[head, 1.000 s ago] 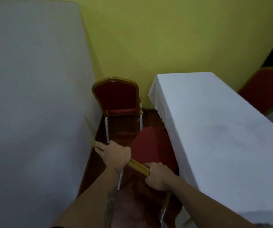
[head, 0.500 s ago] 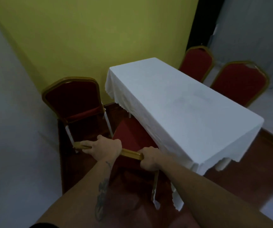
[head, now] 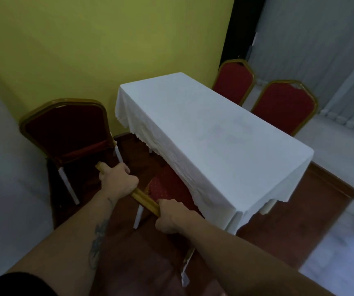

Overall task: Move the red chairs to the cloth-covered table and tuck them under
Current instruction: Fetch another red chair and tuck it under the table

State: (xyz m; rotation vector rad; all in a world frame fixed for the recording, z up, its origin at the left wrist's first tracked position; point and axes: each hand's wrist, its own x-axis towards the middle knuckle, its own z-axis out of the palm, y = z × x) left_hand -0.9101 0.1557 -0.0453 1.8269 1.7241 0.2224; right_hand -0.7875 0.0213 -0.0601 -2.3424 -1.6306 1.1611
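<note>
A red chair with a gold frame (head: 145, 200) stands at the near long side of the table with the white cloth (head: 225, 133). Its seat (head: 167, 189) reaches partly under the hanging cloth. My left hand (head: 117, 181) and my right hand (head: 171, 216) both grip the gold top rail of its backrest. A second red chair (head: 65, 129) stands free to the left, near the yellow wall and the table's far end. Two more red chairs (head: 234, 81) (head: 285, 105) stand along the far long side, their seats hidden behind the table.
A yellow wall (head: 107, 43) closes the far end. A pale wall (head: 5, 189) runs close along the left, leaving a narrow strip of dark wooden floor (head: 268, 238). Grey curtains (head: 321, 39) hang at the right, and pale flooring lies at the lower right.
The view has swung right and pulled back, bringing the whole table and the two far chairs into sight. Both hands keep their grip on the chair's top rail, with its seat by the cloth.
</note>
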